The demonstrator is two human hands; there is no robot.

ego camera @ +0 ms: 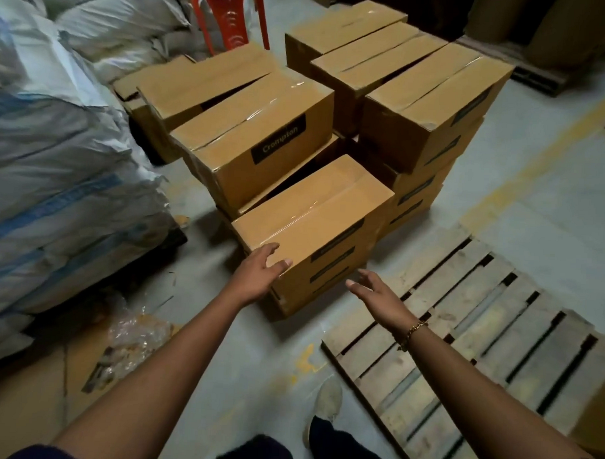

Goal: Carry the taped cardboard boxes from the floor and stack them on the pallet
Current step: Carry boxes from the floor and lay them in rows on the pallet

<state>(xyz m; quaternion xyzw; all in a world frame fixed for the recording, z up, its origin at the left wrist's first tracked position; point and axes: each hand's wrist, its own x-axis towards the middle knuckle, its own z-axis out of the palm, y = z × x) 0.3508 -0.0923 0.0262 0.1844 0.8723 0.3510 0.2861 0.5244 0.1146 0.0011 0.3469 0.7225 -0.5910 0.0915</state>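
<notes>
Several taped brown cardboard boxes stand in low stacks on the grey floor. The nearest box (312,216) tops a short stack in front of me. My left hand (262,271) rests on its near left corner, fingers on the top and thumb at the edge. My right hand (374,292) hovers open just right of that stack, fingers spread, touching nothing. A box marked Crompton (259,149) sits behind it. A taller stack (432,110) stands to the right. The bare wooden pallet (479,342) lies on the floor at the lower right.
Piled white woven sacks (56,159) fill the left side. A red plastic chair (229,17) stands behind the boxes. Crumpled clear plastic (136,333) and flat cardboard (48,385) lie at the lower left. My shoe (327,398) is beside the pallet's near corner.
</notes>
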